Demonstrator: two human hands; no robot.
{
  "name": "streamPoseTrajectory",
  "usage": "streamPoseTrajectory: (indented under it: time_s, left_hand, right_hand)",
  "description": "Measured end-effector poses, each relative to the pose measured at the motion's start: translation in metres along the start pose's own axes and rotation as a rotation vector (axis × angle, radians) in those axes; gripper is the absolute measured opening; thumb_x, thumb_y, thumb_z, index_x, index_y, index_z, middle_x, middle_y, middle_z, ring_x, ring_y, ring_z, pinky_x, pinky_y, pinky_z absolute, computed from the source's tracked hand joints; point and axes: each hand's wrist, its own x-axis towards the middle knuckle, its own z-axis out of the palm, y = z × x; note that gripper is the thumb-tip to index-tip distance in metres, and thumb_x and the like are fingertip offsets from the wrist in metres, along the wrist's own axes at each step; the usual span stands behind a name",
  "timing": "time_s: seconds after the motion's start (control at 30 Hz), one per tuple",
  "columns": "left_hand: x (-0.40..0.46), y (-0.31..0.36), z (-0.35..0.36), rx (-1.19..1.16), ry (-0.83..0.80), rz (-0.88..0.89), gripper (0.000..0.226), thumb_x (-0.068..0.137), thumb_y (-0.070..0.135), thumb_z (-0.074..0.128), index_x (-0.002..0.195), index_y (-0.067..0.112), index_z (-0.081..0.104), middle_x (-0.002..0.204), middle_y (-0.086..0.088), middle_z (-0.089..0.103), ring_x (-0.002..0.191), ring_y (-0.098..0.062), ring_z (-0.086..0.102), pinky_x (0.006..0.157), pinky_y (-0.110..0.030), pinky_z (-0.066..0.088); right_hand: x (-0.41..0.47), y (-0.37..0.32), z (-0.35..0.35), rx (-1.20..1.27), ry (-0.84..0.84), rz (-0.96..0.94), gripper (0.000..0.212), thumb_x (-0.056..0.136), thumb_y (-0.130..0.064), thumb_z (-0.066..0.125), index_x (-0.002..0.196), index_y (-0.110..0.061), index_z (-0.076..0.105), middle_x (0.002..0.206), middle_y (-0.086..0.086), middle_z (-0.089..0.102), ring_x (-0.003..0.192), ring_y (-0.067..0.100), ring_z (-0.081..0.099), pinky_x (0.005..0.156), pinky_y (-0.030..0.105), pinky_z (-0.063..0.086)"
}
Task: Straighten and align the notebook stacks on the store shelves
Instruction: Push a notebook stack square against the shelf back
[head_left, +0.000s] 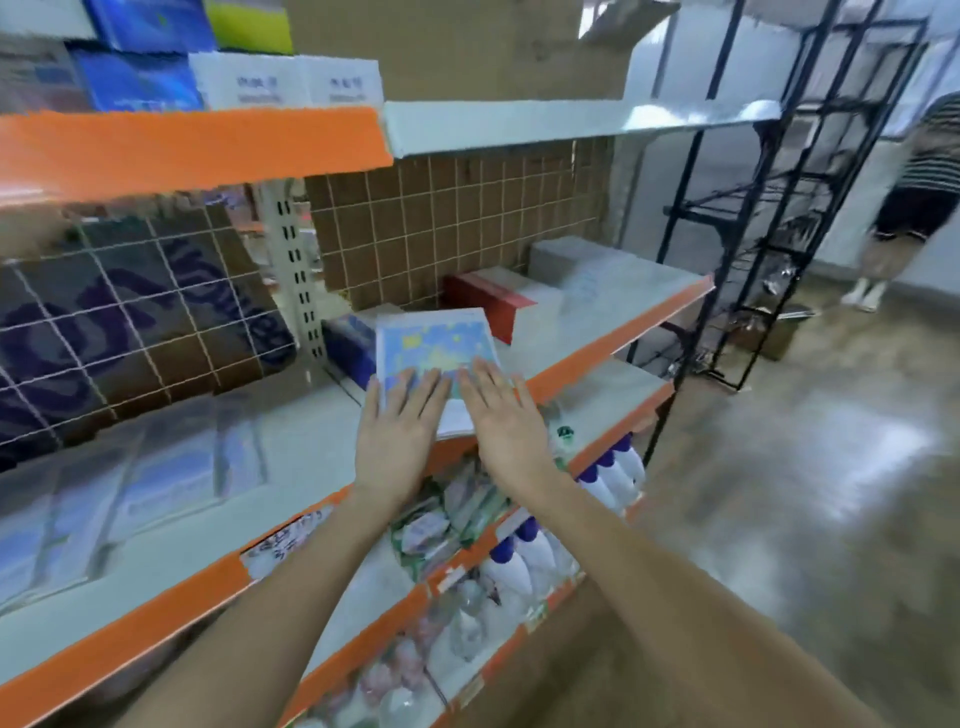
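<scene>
A notebook stack is lying at the front edge of the middle shelf, under the left hand and right hand. A box is sitting behind it to the right. Bottles are standing on the shelves below.

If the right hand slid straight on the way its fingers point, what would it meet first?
Probably the red box. The right hand lies flat on the notebook stack, fingers aimed up-left toward the shelf back; depth is unclear.
</scene>
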Motion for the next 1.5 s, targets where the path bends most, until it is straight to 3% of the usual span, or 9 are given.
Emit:
streamPoseTrajectory:
  time_s: [0.4,0.67,0.77,0.83,0.93,1.03,1.17,1.33,1.5]
  left_hand:
    - [0.158,0.175,0.068,-0.148,0.043,0.138,0.058,0.056,-0.003,0.083,0.112,0.008,0.069,0.106,-0.005,0.071,0.099,-0.028,0.067,0.085,-0.058,0.048]
    - [0.278,0.22,0.145,-0.171,0.033,0.164,0.061,0.054,0.014,0.089,0.112,0.012,0.07,0.107,0.0,0.07,0.101,-0.022,0.066,0.088,-0.052,0.05]
    - [0.33,0.226,0.175,-0.164,-0.014,0.122,0.057,0.064,0.018,0.084,0.119,0.016,0.065,0.116,0.005,0.066,0.11,-0.016,0.061,0.097,-0.046,0.045]
    - [0.358,0.23,0.194,-0.167,-0.104,0.073,0.061,0.082,0.013,0.065,0.139,0.017,0.044,0.139,0.006,0.049,0.13,-0.015,0.044,0.111,-0.045,0.027]
    - [0.39,0.231,0.224,-0.165,-0.121,-0.019,0.056,0.089,0.008,0.049,0.143,0.018,0.038,0.143,0.006,0.044,0.133,-0.012,0.039,0.115,-0.045,0.02]
    - [0.406,0.232,0.253,-0.268,-0.291,-0.052,0.055,0.097,0.007,0.029,0.15,0.018,0.018,0.152,0.006,0.027,0.141,-0.011,0.022,0.118,-0.041,-0.002]
    - [0.425,0.23,0.28,-0.315,-0.302,-0.111,0.059,0.095,0.012,0.037,0.149,0.025,0.019,0.154,0.01,0.022,0.142,-0.007,0.015,0.116,-0.033,0.0]
    - [0.444,0.233,0.306,-0.263,-0.364,-0.175,0.059,0.098,0.043,0.038,0.15,0.026,0.016,0.157,0.008,0.012,0.145,-0.009,0.006,0.116,-0.033,-0.004]
    - [0.452,0.238,0.31,-0.266,-0.345,-0.375,0.062,0.093,0.058,0.034,0.146,0.026,0.031,0.154,0.006,0.024,0.143,-0.011,0.017,0.113,-0.034,0.013]
  right_hand:
    - [0.002,0.24,0.013,0.021,-0.013,0.124,0.064,0.093,0.003,0.031,0.151,-0.01,0.007,0.16,0.008,0.003,0.147,0.02,0.0,0.115,0.032,-0.01]
    - [0.076,0.358,0.042,0.016,0.027,0.181,0.064,0.093,0.003,0.033,0.151,-0.012,0.012,0.159,0.004,0.008,0.147,0.017,0.003,0.117,0.034,-0.007]
    - [0.122,0.398,0.048,0.029,-0.012,0.158,0.066,0.092,0.003,0.036,0.151,-0.014,0.012,0.16,0.002,0.008,0.147,0.016,0.002,0.117,0.033,-0.006]
    - [0.152,0.421,0.053,0.025,-0.058,0.123,0.067,0.093,0.001,0.038,0.152,-0.014,0.011,0.16,0.001,0.007,0.147,0.015,0.002,0.116,0.033,-0.006]
    - [0.194,0.452,0.065,0.034,-0.098,0.067,0.065,0.094,-0.001,0.038,0.151,-0.016,0.012,0.159,-0.001,0.008,0.146,0.012,0.003,0.116,0.033,-0.003]
    - [0.22,0.475,0.082,0.092,-0.201,0.003,0.065,0.095,0.0,0.038,0.151,-0.017,0.01,0.159,-0.003,0.007,0.146,0.011,0.002,0.115,0.03,-0.002]
    - [0.25,0.506,0.106,0.168,-0.266,-0.054,0.073,0.091,0.006,0.039,0.151,-0.02,0.006,0.16,-0.004,0.0,0.146,0.009,-0.002,0.116,0.029,-0.002]
    - [0.3,0.543,0.132,0.205,-0.273,-0.226,0.076,0.09,0.003,0.041,0.152,-0.023,0.004,0.159,-0.008,0.0,0.146,0.007,-0.004,0.116,0.031,-0.006]
    - [0.333,0.56,0.15,0.224,-0.246,-0.345,0.073,0.092,-0.003,0.042,0.152,-0.021,0.005,0.16,-0.007,0.003,0.146,0.008,-0.001,0.117,0.036,-0.003]
